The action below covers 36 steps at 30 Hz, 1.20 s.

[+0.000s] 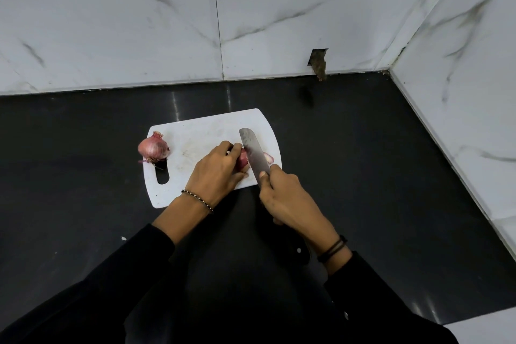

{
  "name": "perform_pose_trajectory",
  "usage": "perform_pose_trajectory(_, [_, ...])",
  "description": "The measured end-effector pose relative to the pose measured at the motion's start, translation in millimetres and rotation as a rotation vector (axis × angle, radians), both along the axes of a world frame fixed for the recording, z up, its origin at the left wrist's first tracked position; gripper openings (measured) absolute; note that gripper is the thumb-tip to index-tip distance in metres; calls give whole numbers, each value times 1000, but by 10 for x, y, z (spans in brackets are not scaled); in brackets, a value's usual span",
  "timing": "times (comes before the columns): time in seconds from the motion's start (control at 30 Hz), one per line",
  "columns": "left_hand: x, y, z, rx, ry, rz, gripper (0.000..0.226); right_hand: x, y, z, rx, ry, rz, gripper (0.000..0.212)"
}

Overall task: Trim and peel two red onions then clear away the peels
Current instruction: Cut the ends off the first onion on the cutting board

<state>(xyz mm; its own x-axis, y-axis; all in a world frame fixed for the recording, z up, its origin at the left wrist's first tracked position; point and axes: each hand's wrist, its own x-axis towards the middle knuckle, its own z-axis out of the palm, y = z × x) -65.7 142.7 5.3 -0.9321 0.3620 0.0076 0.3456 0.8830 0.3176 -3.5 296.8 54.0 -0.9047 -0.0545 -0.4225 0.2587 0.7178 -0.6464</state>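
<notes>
- Black counter: open to the right of the board, bounded by marble walls behind and at right.
- White cutting board: mid-counter, well apart from both walls.
- Right hand: clenched round the knife, whose blade is against the held onion.
- Left hand: grasps a red onion on the board.
- Second onion: unpeeled, at the board's left edge.
- Trimmed end: near the board's right edge.

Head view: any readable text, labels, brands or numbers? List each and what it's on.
None readable in this view.
knife blade: mottled patches, no legible brand.
cutting board: plain white, scuffs only.
wall tiles: grey veins, no print.
whole onion and held onion: no stickers.
</notes>
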Motion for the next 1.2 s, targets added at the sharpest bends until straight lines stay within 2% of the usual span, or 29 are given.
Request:
perform_pose_trajectory(0.13, [-25, 61, 36, -92, -32, -27, 56, -99, -71, 93, 64, -27, 70, 57])
perform_pose_trajectory(0.23, [-42, 93, 39, -118, -40, -13, 51, -147, -122, 129, 97, -44, 70, 63])
perform_pose_trajectory(0.47, [-67, 232, 87, -258, -37, -34, 40, -213, -164, 104, 189, -69, 91, 58])
perform_pose_trajectory(0.6, [-69, 241, 105, -278, -17, -28, 40, -206, -197, 57, 245, -65, 85, 64])
perform_pose_trajectory(0.8, [-111, 266, 137, -330, -40, -40, 39, -313, -305, -58, 334, -44, 42, 47])
perform_pose_trajectory(1.07, [-139, 243, 148, -208, -66, -10, 27, -151, -396, -113, 655, 169, 169, 38])
perform_pose_trajectory(1.2, [-106, 216, 118, -79, -66, 4, 22, -166, -333, -227, 502, 115, 102, 52])
